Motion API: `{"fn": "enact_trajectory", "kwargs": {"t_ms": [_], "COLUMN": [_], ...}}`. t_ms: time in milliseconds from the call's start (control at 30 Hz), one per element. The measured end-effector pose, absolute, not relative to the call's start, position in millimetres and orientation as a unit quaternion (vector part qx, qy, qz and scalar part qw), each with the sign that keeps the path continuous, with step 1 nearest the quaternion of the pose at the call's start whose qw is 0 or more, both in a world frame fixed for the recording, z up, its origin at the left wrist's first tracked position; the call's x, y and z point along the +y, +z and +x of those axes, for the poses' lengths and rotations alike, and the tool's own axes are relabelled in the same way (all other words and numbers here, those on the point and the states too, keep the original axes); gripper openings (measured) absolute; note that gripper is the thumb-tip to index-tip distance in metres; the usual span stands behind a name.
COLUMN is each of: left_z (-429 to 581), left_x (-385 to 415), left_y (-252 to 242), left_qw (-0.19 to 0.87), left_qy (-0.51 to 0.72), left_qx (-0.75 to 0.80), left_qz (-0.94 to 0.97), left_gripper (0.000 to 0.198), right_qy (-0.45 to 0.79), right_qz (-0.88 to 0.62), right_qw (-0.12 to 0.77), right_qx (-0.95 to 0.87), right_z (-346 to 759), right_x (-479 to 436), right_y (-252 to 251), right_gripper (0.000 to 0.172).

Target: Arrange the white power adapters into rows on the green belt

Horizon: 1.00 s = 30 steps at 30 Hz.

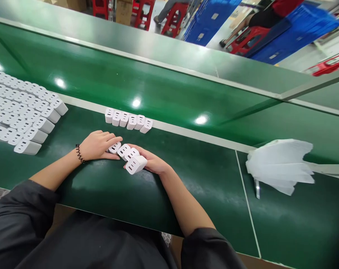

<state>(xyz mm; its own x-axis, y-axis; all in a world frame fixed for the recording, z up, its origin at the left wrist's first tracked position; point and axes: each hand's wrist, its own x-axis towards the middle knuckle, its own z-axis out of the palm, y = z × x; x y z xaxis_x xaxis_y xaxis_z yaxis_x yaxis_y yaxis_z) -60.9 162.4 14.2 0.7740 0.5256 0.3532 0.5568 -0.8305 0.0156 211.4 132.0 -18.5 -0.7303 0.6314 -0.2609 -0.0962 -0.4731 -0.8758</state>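
Note:
Several white charger blocks (136, 164), each with small port slots in its face, sit in a slanted row between my hands over the green table. My right hand (151, 158) is wrapped round the right part of this row from behind; its fingers are partly hidden by the blocks. At the row's left end, my left hand (99, 145) is closed on a charger block (115, 147), thumb below and fingers above. A black coil band (79, 154) circles my left wrist. Behind my hands, a short row of similar chargers (124, 118) stands along the table's back strip.
A large block of chargers (21, 108) stands in tight rows at the left. White translucent bags or sheets (280, 164) lie fanned out at the right. A green panel (158, 82) rises behind the table (208, 172). Beyond are red stools (175, 18), blue crates (208, 20) and seated people.

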Motion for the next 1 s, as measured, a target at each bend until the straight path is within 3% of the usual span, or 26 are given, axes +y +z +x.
{"fn": "enact_trajectory", "kwargs": {"t_ms": [200, 433, 600, 767, 900, 1000], "left_z": [-63.2, -61.4, -58.8, -57.5, -55.0, -52.4], "left_x": [163.3, 160.4, 157.0, 154.8, 151.2, 147.8], "left_y": [15.7, 15.1, 17.4, 17.9, 19.0, 20.4], "left_qw": [0.008, 0.036, 0.042, 0.050, 0.073, 0.089], "left_qy": [-0.170, -0.148, -0.128, -0.124, -0.131, -0.139], "left_qx": [-0.299, -0.273, -0.262, -0.268, -0.258, -0.251], "left_qz": [-0.939, -0.950, -0.956, -0.954, -0.954, -0.954], "left_gripper": [0.080, 0.066, 0.060, 0.053, 0.050, 0.045], "right_qy": [0.762, 0.684, 0.654, 0.539, 0.570, 0.639], "right_qz": [-0.282, -0.291, -0.334, -0.356, -0.330, -0.301], "right_qw": [0.219, 0.184, 0.117, 0.168, 0.210, 0.184], "right_qx": [-0.541, -0.643, -0.668, -0.744, -0.723, -0.684], "right_z": [214.1, 217.6, 223.3, 234.7, 240.8, 246.3], "right_x": [132.6, 130.1, 127.6, 129.7, 135.1, 139.1], "right_y": [-16.2, -9.3, -1.4, 0.0, -4.9, -6.8], "right_gripper": [0.073, 0.054, 0.058, 0.053, 0.044, 0.049]}}
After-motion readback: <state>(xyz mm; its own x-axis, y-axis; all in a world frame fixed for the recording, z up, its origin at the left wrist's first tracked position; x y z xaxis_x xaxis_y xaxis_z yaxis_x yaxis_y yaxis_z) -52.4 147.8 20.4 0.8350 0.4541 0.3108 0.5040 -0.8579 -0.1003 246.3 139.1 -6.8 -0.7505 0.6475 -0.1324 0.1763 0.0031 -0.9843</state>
